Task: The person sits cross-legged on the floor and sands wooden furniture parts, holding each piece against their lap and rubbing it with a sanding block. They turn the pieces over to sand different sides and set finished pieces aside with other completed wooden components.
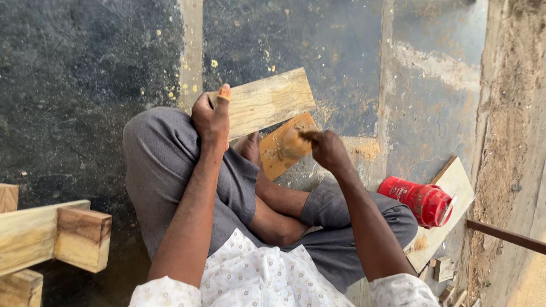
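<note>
Sitting cross-legged on the floor (85, 68), the person is pinning a plank (267, 102) with the closed left hand (210, 116) while the right hand (325, 149), gripping something small, is rubbing an orange board (278, 156).

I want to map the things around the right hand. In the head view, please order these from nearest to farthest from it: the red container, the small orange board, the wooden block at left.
1. Small orange board: at the right hand.
2. Red container: lower right, on the floor.
3. Wooden block: far left.
</note>
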The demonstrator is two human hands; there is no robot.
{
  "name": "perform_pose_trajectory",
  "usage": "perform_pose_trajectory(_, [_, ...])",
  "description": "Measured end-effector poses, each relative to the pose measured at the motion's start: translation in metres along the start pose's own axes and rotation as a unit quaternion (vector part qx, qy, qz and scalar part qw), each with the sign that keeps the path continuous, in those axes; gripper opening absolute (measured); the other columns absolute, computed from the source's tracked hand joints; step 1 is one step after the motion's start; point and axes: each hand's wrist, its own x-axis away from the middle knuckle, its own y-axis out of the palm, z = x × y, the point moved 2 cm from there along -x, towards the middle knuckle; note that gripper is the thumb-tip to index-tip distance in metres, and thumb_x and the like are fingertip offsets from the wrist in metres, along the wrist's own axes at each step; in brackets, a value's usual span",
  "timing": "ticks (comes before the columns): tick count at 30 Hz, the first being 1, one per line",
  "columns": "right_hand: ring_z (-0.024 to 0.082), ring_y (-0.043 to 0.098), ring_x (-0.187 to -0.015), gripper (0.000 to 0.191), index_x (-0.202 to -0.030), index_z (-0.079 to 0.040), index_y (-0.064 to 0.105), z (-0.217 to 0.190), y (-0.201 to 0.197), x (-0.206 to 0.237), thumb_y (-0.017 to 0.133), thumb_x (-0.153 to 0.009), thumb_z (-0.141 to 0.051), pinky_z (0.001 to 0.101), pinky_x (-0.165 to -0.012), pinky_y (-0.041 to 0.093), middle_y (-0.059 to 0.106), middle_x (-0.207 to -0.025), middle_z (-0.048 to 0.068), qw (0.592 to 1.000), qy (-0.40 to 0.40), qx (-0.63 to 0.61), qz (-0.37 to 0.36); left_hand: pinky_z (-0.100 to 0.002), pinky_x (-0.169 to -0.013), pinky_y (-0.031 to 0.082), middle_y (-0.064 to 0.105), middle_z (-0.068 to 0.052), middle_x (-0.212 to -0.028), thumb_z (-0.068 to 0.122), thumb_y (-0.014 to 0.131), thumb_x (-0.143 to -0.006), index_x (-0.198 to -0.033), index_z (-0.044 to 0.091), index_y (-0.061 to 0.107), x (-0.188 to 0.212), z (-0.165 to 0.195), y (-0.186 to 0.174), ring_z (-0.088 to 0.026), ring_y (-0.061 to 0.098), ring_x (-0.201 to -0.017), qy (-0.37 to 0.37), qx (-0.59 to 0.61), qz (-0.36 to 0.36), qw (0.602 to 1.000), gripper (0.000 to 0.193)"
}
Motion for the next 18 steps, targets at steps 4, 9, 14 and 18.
perform_pose_trajectory(4, [0.026, 0.061, -0.1, 0.045, -0.138, 0.0, 0.065, -0.007, 0.039, 0.01, 0.05, -0.095, -0.003, 0.0402, -0.09, 0.057, 0.07, -0.111, 0.017, 0.93, -0.072, 0.332, 0.138, -0.032, -0.061, 0.053, 0.068, -0.003, -0.076, 0.053, 0.074, -0.092, -0.085, 0.004, 0.068, 0.002, 0.0, 0.001, -0.011, 0.061, -0.068, 0.006, 0.018, -0.004, 1.0, 0.05])
perform_pose_trajectory(9, [0.031, 0.063, -0.102, 0.053, -0.139, -0.003, 0.062, 0.0, 0.056, 0.032, 0.053, -0.087, -0.006, 0.0429, -0.094, 0.056, 0.068, -0.116, 0.02, 0.946, -0.076, 0.309, -0.055, -0.032, -0.059, 0.052, 0.063, -0.004, -0.073, 0.054, 0.072, -0.095, -0.083, 0.004, 0.064, 0.001, 0.001, 0.0, -0.012, 0.059, -0.066, -0.012, -0.019, -0.023, 1.0, 0.052])
perform_pose_trajectory(14, [0.031, 0.072, -0.067, 0.04, -0.13, -0.015, 0.071, 0.024, -0.018, -0.007, 0.051, -0.096, -0.008, 0.0456, -0.066, 0.06, 0.076, -0.087, 0.022, 0.995, 0.07, 0.066, 0.006, -0.033, -0.057, 0.049, 0.061, -0.003, -0.071, 0.053, 0.074, -0.092, -0.08, 0.005, 0.062, -0.001, -0.001, -0.001, -0.012, 0.054, -0.064, -0.043, 0.04, -0.017, 0.998, 0.051])
perform_pose_trajectory(18, [0.027, 0.071, -0.065, 0.034, -0.121, -0.015, 0.075, 0.003, -0.014, -0.044, 0.055, -0.096, -0.006, 0.041, -0.062, 0.063, 0.078, -0.089, 0.016, 0.995, 0.043, 0.08, -0.031, -0.031, -0.058, 0.051, 0.063, -0.001, -0.071, 0.053, 0.075, -0.092, -0.079, 0.006, 0.063, -0.001, -0.002, 0.0, -0.01, 0.058, -0.065, 0.013, -0.001, -0.004, 1.0, 0.051])
